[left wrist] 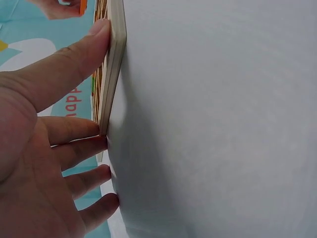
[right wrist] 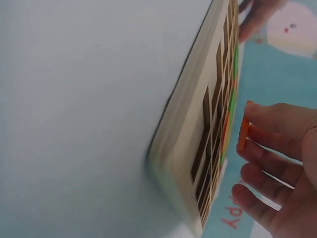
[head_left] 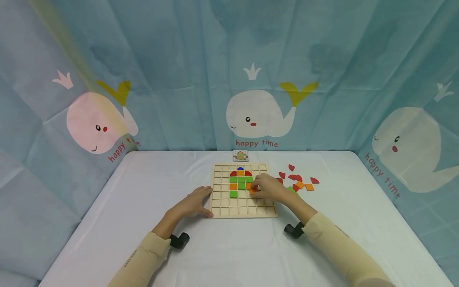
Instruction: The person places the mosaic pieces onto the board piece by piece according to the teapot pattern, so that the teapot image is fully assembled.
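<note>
A wooden grid board [head_left: 242, 211] lies on the white table, its middle cells filled with green, orange and red pieces and a blue one at the top. My left hand [head_left: 193, 201] rests at the board's left side, fingers fairly straight; in the left wrist view the thumb [left wrist: 74, 67] lies against the board's edge. Between thumb and fingertips my right hand [head_left: 270, 188] pinches a square orange tile [right wrist: 243, 130], held over the right part of the grid. In the right wrist view the tile stands on edge, apart from the board.
Loose red quarter-round pieces [head_left: 314, 180], orange squares [head_left: 309, 187] and a green piece [head_left: 291, 189] are scattered right of the board, partly behind my right hand. Behind the board lies a small picture card [head_left: 240, 156]. A blue whale-print curtain [head_left: 179, 119] surrounds the table's back and sides.
</note>
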`<state>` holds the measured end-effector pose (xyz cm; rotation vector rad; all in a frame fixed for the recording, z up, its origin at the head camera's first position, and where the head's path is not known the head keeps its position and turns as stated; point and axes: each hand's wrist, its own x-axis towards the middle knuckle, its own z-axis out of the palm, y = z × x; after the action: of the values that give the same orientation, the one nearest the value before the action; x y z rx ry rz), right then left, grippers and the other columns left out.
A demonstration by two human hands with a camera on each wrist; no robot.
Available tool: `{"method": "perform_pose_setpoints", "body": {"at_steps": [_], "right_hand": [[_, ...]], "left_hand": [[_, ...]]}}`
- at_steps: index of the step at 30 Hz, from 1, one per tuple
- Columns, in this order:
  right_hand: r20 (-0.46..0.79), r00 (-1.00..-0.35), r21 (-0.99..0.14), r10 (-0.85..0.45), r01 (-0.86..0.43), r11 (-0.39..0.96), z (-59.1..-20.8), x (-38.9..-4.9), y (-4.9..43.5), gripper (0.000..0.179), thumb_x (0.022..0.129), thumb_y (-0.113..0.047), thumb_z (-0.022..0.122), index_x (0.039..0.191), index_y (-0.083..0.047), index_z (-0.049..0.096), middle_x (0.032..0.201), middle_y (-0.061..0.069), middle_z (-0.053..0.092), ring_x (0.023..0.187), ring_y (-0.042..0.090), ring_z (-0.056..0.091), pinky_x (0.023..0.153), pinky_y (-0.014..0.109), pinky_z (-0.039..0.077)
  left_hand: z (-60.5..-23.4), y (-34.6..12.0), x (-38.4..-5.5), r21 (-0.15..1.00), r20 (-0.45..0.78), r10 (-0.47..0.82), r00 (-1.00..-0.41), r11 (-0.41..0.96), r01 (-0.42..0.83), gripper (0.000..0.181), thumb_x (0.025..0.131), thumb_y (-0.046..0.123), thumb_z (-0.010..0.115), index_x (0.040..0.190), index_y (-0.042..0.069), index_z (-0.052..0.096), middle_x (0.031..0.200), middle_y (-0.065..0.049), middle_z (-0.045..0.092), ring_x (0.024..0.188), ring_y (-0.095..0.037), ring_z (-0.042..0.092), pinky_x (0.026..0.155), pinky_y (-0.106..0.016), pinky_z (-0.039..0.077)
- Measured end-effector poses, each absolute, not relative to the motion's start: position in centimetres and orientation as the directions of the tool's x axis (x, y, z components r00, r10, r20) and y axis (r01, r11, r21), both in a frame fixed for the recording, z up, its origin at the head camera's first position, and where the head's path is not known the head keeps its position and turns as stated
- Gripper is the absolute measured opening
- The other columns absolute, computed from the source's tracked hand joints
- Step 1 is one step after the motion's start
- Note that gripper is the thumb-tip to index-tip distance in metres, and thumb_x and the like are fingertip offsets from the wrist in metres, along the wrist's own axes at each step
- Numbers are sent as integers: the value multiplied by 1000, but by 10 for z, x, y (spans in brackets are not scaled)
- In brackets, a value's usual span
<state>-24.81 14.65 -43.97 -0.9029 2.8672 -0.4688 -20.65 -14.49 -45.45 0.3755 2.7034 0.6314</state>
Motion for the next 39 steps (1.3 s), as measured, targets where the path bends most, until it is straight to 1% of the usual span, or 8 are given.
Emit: {"method": "perform_pose_setpoints", "body": {"at_steps": [5, 9, 12, 17, 23, 27, 35, 39], "right_hand": [[-8, -807, -307, -591, -560, 769, -442, -251, 130, 23, 84, -27, 77, 101, -10, 76, 96, 1, 69, 88, 15, 53, 82, 31, 52], [-23, -805, -320, -593, -556, 767, -444, -251, 120, 22, 85, -25, 76, 102, -11, 76, 100, 2, 70, 94, 16, 55, 88, 33, 52], [-27, -800, -311, -599, -563, 766, -446, -251, 115, 23, 85, -24, 75, 103, -10, 76, 103, 2, 69, 96, 16, 56, 90, 33, 53], [-10, -785, -288, -619, -591, 754, -448, -253, 110, 22, 85, -24, 76, 102, -10, 76, 101, 2, 70, 93, 15, 57, 86, 31, 53], [-11, -777, -274, -629, -603, 749, -449, -253, 108, 22, 85, -27, 76, 101, -11, 77, 97, 0, 69, 89, 13, 55, 83, 29, 52], [-15, -778, -281, -628, -600, 749, -450, -253, 108, 21, 85, -25, 76, 100, -11, 77, 96, 1, 67, 88, 13, 53, 82, 29, 51], [-5, -774, -282, -633, -606, 744, -449, -252, 106, 19, 87, -24, 74, 102, -12, 77, 96, 0, 66, 88, 12, 53, 83, 29, 50], [9, -769, -300, -640, -612, 732, -445, -250, 109, 18, 87, -23, 74, 99, -10, 77, 94, 1, 67, 87, 13, 55, 81, 30, 52]], "left_hand": [[-454, -145, -206, 465, -268, 324, -907, 868, 173, 96, 71, 29, 86, 150, 5, 36, 158, -13, 33, 150, -36, 20, 119, -57, 23], [-454, -145, -206, 459, -270, 332, -904, 870, 182, 97, 72, 30, 86, 150, 4, 35, 158, -14, 32, 149, -37, 20, 119, -57, 23], [-454, -145, -206, 458, -271, 336, -902, 869, 187, 97, 72, 31, 85, 150, 4, 35, 159, -14, 32, 149, -37, 20, 119, -57, 23], [-453, -145, -206, 457, -261, 342, -903, 867, 197, 96, 72, 29, 85, 150, 3, 35, 158, -14, 33, 149, -37, 21, 118, -58, 24], [-455, -145, -206, 456, -259, 339, -904, 868, 195, 97, 72, 31, 85, 150, 4, 35, 158, -14, 33, 149, -37, 21, 118, -57, 24], [-456, -145, -206, 453, -259, 339, -905, 870, 196, 97, 72, 31, 85, 150, 4, 35, 158, -14, 33, 149, -37, 21, 118, -57, 24], [-455, -146, -206, 455, -256, 342, -904, 868, 200, 96, 72, 31, 85, 150, 3, 35, 158, -15, 33, 149, -38, 21, 118, -59, 23], [-455, -146, -206, 458, -254, 350, -902, 865, 206, 96, 72, 31, 84, 150, 3, 35, 158, -15, 33, 149, -38, 21, 119, -58, 22]]}}
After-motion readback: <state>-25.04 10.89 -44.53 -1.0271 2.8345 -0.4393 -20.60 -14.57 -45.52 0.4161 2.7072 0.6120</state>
